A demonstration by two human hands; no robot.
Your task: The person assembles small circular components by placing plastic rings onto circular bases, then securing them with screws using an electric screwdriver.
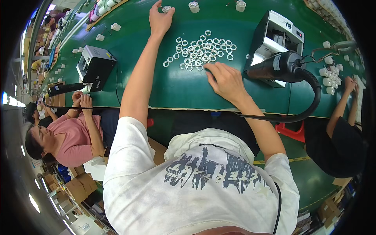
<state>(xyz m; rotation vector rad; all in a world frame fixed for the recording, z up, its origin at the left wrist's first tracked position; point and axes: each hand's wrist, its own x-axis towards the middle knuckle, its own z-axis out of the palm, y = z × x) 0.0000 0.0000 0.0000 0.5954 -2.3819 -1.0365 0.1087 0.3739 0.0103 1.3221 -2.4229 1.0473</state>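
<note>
My left hand [159, 22] reaches out to the far side of the green table, its thumb and fingers around a small white round part [166, 8]. Two similar white cylindrical parts stand to its right, one a short way off [194, 6] and one farther along [241, 5]. Many thin white rings [199, 51] lie in a loose heap in front of me. At the heap's near right edge is my right hand [227, 81], palm down, thumb and forefinger apart. Its fingertips come close to the nearest rings; whether they touch one cannot be made out.
A white-and-black machine [274, 43] with a thick black cylinder [274, 66] and cable stands to my right. Another machine [96, 68] is at left, beside a co-worker in pink [72, 137]. White parts [331, 78] cluster near another person's hands at far right.
</note>
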